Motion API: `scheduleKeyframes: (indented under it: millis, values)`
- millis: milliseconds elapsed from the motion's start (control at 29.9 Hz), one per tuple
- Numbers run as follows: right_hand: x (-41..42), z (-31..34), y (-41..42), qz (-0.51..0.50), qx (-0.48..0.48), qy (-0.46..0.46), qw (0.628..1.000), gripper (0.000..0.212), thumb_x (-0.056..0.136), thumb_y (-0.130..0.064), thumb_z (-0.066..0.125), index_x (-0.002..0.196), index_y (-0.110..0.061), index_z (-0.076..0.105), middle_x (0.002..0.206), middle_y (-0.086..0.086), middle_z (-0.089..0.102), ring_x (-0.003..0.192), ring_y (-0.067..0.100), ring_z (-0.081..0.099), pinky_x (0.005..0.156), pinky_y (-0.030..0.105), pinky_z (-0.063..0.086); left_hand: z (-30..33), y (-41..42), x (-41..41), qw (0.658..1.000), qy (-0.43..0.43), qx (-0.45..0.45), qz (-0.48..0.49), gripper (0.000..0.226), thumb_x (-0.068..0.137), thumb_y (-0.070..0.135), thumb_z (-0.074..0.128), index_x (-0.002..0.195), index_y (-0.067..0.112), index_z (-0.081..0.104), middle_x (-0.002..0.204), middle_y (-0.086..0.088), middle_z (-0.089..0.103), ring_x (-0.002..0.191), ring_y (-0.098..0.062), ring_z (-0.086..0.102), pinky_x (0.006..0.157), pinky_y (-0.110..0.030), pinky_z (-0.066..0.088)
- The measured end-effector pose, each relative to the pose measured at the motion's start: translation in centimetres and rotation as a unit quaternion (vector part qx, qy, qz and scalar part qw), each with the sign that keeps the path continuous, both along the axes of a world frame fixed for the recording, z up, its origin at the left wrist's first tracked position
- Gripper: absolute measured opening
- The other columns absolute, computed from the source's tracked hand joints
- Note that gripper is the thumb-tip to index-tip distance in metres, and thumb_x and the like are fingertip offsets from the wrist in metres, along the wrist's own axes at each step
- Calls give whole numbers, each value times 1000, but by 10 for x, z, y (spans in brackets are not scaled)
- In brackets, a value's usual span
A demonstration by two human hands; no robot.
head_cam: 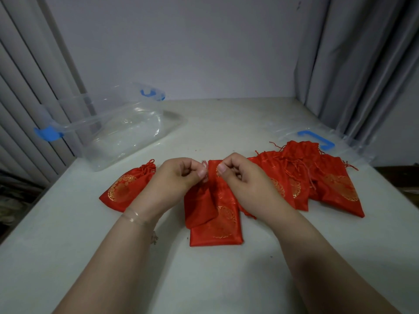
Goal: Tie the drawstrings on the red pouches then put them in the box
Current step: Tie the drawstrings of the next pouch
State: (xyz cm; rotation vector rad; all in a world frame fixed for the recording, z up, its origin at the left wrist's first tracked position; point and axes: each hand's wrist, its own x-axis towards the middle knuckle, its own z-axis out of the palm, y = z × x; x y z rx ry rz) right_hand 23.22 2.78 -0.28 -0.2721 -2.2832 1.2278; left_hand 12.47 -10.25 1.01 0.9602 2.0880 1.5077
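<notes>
At mid-worktop (68, 245), the left hand (179, 177) and right hand (240, 177) each pinched a drawstring (205, 165) over the centre pouch (215, 214), apparently to cinch it, the box (108, 132) waiting far-left.

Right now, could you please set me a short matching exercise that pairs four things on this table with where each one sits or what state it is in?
Column one:
1. clear plastic box
2. lone cinched pouch
3. box lid
4. heap of pouches

Column two:
A. lies flat at the far right, blue handle up, partly under pouches
B. stands open at the far left, nothing in it
C. overlapping one another, right of the right hand
D. lies alone, left of the left hand

Pairs: 1-B, 2-D, 3-A, 4-C
</notes>
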Motion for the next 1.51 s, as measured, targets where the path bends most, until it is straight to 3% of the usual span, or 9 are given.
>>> scheduleKeyframes:
  millis: [268,401,502,569,702,937,1070,1305,1505]
  values:
    - [0,1,-6,28,58,52,997,17,93,-23,54,79,-32,51,69,-25,57,65,0,53,58,19,40,4,1,9,991,124,-53,10,9,75,12,78,80,15,71,72,3,70,62,-1,63,62,-11,48]
    - [0,4,-9,56,-59,101,992,23,93,-32,46,75,-26,59,66,-15,60,60,-1,54,58,12,39,1,3,13,978,204,-33,11,11,77,18,75,73,27,70,76,8,70,78,-5,63,76,-22,47]
    - [0,8,-3,26,-145,79,986,37,97,-41,34,82,-23,62,65,1,55,49,2,50,47,16,39,5,2,15,980,197,-2,22,24,77,20,75,67,38,64,76,12,67,83,-1,57,74,-9,40]
    - [-1,7,-1,42,-147,20,988,23,99,-31,38,94,-27,60,70,-3,58,50,5,53,46,19,43,6,3,14,985,169,24,20,23,79,14,73,68,33,66,73,18,68,77,1,58,72,-7,40]
    - [-5,1,-2,65,-128,-25,989,15,95,-13,51,106,-19,59,81,-1,65,66,7,61,62,22,51,4,4,10,993,92,72,19,14,83,11,69,73,20,67,68,6,66,68,-7,60,70,-25,47]
    - [-4,2,3,-43,-41,21,998,15,87,-17,64,77,-28,62,68,-12,61,66,0,56,63,13,41,0,5,10,991,50,119,26,9,86,8,65,79,13,64,71,-2,70,70,-12,64,73,-30,50]
    - [-1,4,3,-64,8,42,997,17,89,-19,61,76,-29,57,70,-15,56,65,-3,51,61,12,36,0,6,10,992,30,113,53,3,82,9,70,81,9,68,77,-11,72,74,-22,68,72,-31,54]
    - [5,6,5,-13,14,-32,999,11,89,-23,61,78,-20,63,50,-27,50,49,-1,45,49,12,30,2,4,6,988,31,141,61,16,75,0,75,76,14,69,74,-1,72,71,-12,65,68,-22,55]
    - [1,2,6,-56,49,20,997,12,89,-32,60,78,-28,64,84,-12,53,68,-3,51,63,13,37,1,3,9,988,100,116,15,21,80,-4,68,84,16,62,78,4,64,73,-6,61,71,-17,49]
